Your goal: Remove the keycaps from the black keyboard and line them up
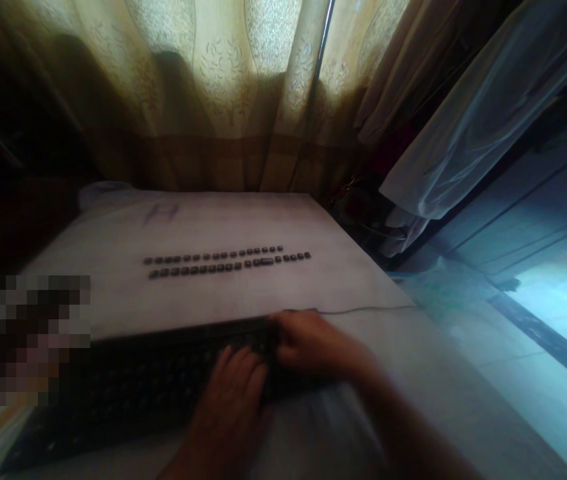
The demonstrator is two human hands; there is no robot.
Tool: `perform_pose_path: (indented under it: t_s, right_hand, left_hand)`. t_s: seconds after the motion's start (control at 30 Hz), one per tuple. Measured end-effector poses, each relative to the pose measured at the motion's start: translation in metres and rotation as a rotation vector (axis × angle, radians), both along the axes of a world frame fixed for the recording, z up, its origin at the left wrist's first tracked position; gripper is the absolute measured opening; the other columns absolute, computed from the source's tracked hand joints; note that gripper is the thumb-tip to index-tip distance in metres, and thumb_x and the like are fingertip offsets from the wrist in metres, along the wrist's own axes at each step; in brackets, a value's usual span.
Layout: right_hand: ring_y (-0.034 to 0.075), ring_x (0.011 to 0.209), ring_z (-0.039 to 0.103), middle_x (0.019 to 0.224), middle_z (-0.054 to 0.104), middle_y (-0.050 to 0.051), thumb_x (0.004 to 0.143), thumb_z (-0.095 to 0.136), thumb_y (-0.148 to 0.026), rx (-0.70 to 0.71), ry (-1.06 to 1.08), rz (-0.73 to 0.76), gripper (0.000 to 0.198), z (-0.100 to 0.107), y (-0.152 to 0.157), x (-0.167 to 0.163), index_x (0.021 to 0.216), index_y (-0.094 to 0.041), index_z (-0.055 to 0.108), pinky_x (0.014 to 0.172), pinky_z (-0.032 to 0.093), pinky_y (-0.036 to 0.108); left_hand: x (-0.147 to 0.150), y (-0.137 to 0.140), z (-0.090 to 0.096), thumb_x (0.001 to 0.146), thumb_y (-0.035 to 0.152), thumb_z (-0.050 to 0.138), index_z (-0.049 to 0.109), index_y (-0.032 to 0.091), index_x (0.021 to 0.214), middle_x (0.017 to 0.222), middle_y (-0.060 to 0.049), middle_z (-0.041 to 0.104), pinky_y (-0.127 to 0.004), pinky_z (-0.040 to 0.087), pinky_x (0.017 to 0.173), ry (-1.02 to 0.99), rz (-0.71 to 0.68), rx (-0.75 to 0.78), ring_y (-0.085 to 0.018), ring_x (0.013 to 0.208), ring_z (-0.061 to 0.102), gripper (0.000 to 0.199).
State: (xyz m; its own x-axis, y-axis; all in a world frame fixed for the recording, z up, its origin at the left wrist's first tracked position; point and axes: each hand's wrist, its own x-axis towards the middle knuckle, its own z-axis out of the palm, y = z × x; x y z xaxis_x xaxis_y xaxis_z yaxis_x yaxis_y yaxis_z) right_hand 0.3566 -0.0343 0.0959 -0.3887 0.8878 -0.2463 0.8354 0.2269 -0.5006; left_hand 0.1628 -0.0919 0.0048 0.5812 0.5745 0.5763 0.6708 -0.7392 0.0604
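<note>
A black keyboard lies at a slant across the near part of the white-covered table. On its keys, right of the middle, rests my left hand, fingers stretched out and lying flat. My right hand is at the keyboard's right part, near the back edge, with thumb and fingers curled together. Whatever is between those fingertips is hidden and blurred. Beyond the keyboard, loose dark keycaps stand in two rows on the table, with one wider keycap in the front row.
The keyboard's cable runs right over the table edge. A pixelated patch covers something at the left. Yellow curtains hang behind the table. White cloth hangs at the right, above a tiled floor.
</note>
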Motion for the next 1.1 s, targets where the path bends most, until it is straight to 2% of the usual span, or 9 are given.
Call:
perform_pose_path:
  t_s: [0.1, 0.2, 0.3, 0.5, 0.67, 0.83, 1.1]
  right_hand:
    - [0.015, 0.068, 0.063, 0.075, 0.069, 0.004, 0.077, 0.057, -0.017, -0.041, 0.236, -0.161, 0.014, 0.003, 0.016, 0.028, 0.086, -0.015, 0.069, 0.063, 0.046, 0.025]
    - [0.011, 0.055, 0.057, 0.064, 0.062, 0.0, 0.086, 0.051, -0.03, -0.082, 0.52, -0.359, 0.019, 0.002, 0.026, 0.053, 0.078, -0.015, 0.062, 0.052, 0.045, 0.022]
    - [0.009, 0.056, 0.059, 0.073, 0.064, 0.002, 0.088, 0.049, -0.035, -0.075, 0.646, -0.414, 0.023, 0.001, 0.024, 0.065, 0.081, -0.015, 0.059, 0.05, 0.047, 0.02]
    - [0.01, 0.057, 0.059, 0.075, 0.065, 0.002, 0.088, 0.052, -0.034, 0.006, 0.591, -0.392, 0.021, 0.003, 0.015, 0.075, 0.081, -0.016, 0.06, 0.055, 0.05, 0.022]
    - [0.01, 0.057, 0.057, 0.066, 0.061, -0.001, 0.085, 0.055, -0.028, -0.01, 0.519, -0.365, 0.015, 0.001, 0.017, 0.079, 0.077, -0.017, 0.06, 0.055, 0.048, 0.022]
    - [0.011, 0.058, 0.058, 0.067, 0.062, 0.0, 0.086, 0.055, -0.027, -0.02, 0.488, -0.33, 0.015, -0.003, 0.018, 0.075, 0.079, -0.016, 0.063, 0.056, 0.048, 0.023]
    - [0.015, 0.069, 0.063, 0.071, 0.069, 0.001, 0.088, 0.054, -0.032, -0.004, 0.244, -0.097, 0.023, 0.006, 0.013, 0.076, 0.083, -0.018, 0.072, 0.068, 0.047, 0.027]
  left_hand:
    - [0.001, 0.001, 0.002, 0.088, 0.021, 0.049, 0.059, 0.015, 0.115, 0.114, -0.008, 0.067, -0.047, 0.043, 0.101, 0.018, 0.008, -0.035, -0.025, 0.112, 0.06, 0.029]
    - [0.002, 0.002, 0.003, 0.087, 0.021, 0.049, 0.056, 0.019, 0.124, 0.124, -0.009, 0.063, -0.049, 0.043, 0.1, 0.066, 0.011, -0.039, -0.027, 0.118, 0.056, 0.038]
    - [0.002, 0.004, 0.002, 0.085, 0.02, 0.051, 0.055, 0.023, 0.128, 0.132, -0.01, 0.058, -0.052, 0.041, 0.1, 0.129, 0.01, -0.037, -0.029, 0.123, 0.052, 0.043]
    - [0.0, 0.005, 0.0, 0.083, 0.021, 0.055, 0.052, 0.022, 0.132, 0.135, -0.012, 0.055, -0.053, 0.041, 0.1, 0.236, -0.007, -0.007, -0.031, 0.124, 0.051, 0.049]
    - [-0.001, 0.005, -0.001, 0.082, 0.021, 0.056, 0.05, 0.022, 0.134, 0.137, -0.012, 0.054, -0.054, 0.04, 0.1, 0.249, -0.018, -0.024, -0.032, 0.125, 0.05, 0.052]
    - [-0.001, 0.006, -0.002, 0.083, 0.02, 0.055, 0.05, 0.023, 0.134, 0.138, -0.012, 0.052, -0.054, 0.039, 0.101, 0.237, -0.022, -0.047, -0.032, 0.126, 0.049, 0.052]
    - [-0.001, 0.006, 0.001, 0.083, 0.021, 0.055, 0.053, 0.023, 0.131, 0.135, -0.012, 0.056, -0.053, 0.042, 0.099, 0.22, -0.02, -0.031, -0.031, 0.123, 0.052, 0.048]
